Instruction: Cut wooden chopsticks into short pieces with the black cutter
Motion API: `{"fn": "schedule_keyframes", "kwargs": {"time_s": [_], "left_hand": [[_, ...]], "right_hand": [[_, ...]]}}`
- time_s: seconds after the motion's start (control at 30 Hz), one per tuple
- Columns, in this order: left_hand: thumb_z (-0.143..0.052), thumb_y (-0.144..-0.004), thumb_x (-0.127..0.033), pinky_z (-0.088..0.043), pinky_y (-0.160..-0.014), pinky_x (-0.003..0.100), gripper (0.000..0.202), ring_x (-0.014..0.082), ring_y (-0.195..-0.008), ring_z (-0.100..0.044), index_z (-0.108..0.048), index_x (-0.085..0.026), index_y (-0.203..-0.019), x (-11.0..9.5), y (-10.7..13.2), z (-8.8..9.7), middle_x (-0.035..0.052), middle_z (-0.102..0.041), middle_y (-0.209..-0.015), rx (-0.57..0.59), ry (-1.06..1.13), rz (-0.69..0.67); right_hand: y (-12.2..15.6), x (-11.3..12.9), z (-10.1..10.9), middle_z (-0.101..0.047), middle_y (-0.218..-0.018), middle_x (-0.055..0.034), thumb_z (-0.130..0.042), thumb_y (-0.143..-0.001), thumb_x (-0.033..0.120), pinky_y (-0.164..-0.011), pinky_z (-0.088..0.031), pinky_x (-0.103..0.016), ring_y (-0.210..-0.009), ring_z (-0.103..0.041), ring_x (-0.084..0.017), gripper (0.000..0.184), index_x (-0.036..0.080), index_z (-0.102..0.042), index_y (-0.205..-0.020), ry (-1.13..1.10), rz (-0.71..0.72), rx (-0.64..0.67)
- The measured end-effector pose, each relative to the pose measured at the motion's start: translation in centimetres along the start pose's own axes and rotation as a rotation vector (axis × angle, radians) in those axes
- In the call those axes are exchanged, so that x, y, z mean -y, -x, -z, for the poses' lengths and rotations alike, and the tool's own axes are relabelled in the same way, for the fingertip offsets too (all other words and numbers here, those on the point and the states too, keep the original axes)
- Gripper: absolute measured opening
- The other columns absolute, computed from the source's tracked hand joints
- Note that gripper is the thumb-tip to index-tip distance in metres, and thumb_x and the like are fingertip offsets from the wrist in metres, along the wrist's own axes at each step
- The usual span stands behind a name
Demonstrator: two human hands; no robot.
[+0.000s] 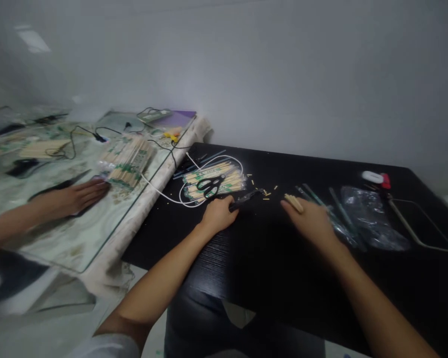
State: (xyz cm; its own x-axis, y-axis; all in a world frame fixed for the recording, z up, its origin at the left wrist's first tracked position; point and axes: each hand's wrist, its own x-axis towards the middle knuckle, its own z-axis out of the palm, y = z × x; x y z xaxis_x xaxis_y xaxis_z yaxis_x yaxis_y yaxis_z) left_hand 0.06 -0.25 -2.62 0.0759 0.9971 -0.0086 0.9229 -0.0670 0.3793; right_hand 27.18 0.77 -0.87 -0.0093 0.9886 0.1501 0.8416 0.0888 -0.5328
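Note:
My left hand [218, 215] is closed around a slim black tool [246, 199]; blur hides its exact kind. Its tip points toward several short pale stick pieces [266, 194] scattered on the black table [246, 248]. My right hand [315, 221] grips a small bundle of thin wooden sticks [294, 203], their ends showing past the fingers. Black-handled scissors [211, 185] lie on plastic-wrapped packs of wooden sticks [229, 176] beyond my left hand. Clear plastic wrappers [330, 214] lie just right of my right hand.
A crumpled clear bag [373, 219], a phone-like slab [421, 223] and a white case [372, 177] lie at the right. A white cable [160, 193] crosses from the left table [70, 248], where another person's hand [84, 196] rests near wrapped sticks [129, 161].

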Motion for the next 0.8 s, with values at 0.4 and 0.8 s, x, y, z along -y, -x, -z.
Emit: {"fn": "schedule_keyframes", "kwargs": {"time_s": [0.4, 0.8], "left_hand": [[-0.066, -0.09, -0.032, -0.051, -0.083, 0.037, 0.023, 0.0271, -0.099, -0.069, -0.06, -0.023, -0.11, -0.3, 0.7, -0.8, 0.0074, -0.073, -0.107, -0.124, 0.122, -0.125], [-0.067, -0.091, -0.039, -0.045, -0.101, 0.047, 0.037, 0.0321, -0.115, -0.057, -0.057, -0.017, -0.119, 0.2, 0.3, -1.8, 0.0135, -0.064, -0.118, -0.243, 0.092, -0.214]], "right_hand": [[0.4, -3.7, -3.5, -0.068, -0.08, -0.0123, -0.051, -0.091, 0.038, -0.074, -0.044, -0.04, -0.079, -0.061, -0.03, 0.025, 0.021, -0.067, -0.084, 0.27, 0.244, -0.075], [0.2, -4.7, -4.7, -0.07, -0.085, -0.0132, -0.047, -0.095, 0.056, -0.076, -0.045, -0.043, -0.082, -0.062, -0.032, 0.044, 0.019, -0.07, -0.09, 0.19, 0.236, -0.137]]}}
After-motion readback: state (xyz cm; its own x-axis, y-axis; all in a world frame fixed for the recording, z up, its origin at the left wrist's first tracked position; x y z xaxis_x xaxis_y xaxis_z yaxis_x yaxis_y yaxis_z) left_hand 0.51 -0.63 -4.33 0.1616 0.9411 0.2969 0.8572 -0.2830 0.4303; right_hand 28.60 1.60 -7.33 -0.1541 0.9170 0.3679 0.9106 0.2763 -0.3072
